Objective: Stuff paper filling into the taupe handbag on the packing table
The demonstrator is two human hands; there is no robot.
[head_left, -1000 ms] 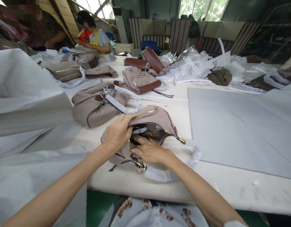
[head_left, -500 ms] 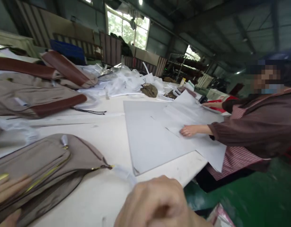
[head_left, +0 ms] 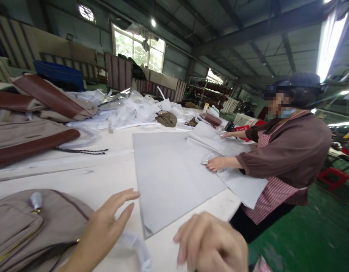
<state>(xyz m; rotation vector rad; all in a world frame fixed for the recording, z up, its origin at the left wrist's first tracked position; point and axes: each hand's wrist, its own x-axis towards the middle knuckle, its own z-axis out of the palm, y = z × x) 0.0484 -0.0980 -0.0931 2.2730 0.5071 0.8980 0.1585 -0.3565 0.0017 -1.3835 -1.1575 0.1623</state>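
Observation:
A taupe handbag (head_left: 27, 226) with gold zips lies at the near left of the white table (head_left: 106, 177). My left hand (head_left: 106, 226) hovers over its right end, fingers spread and holding nothing. My right hand (head_left: 211, 241) is low in the foreground with the fingers curled loosely; nothing shows in it. A white wrapped strap (head_left: 136, 245) lies between the two hands. Just beyond my fingertips is a large grey paper sheet (head_left: 168, 173).
A person in a brown top and striped apron (head_left: 282, 158) stands at the right, a hand (head_left: 216, 164) on grey paper. More taupe and brown bags (head_left: 35, 113) sit at the far left, and white wrapping (head_left: 131, 109) and a small olive bag (head_left: 166, 119) further back.
The view swung right from the bag to the co-worker. Both my hands left the bag's opening; the left now floats open above it.

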